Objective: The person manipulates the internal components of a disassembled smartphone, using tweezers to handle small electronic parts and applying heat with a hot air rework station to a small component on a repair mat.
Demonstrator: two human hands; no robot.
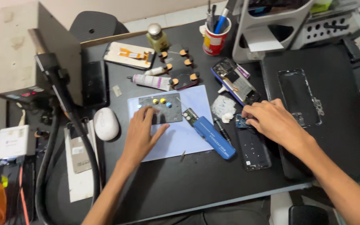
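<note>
My left hand (pixel 141 134) lies flat on a pale blue mat (pixel 188 137), fingers spread, with its fingertips on a small grey plate (pixel 165 109) that carries yellow and blue round dots. My right hand (pixel 271 121) reaches across to a small blue circuit board (pixel 241 121) and pinches it at its edge, above a black phone part (pixel 253 150) lying on the desk. A blue electric screwdriver (pixel 211 135) lies slanted between the two hands.
An opened phone (pixel 235 81), a white tissue wad (pixel 223 107), a glue tube (pixel 151 81), black clamps (pixel 182 66), a red cup of pens (pixel 215 37), a white mouse (pixel 106 123), a black laptop (pixel 321 108) and a hot-air station with hose (pixel 30 54) crowd the black desk.
</note>
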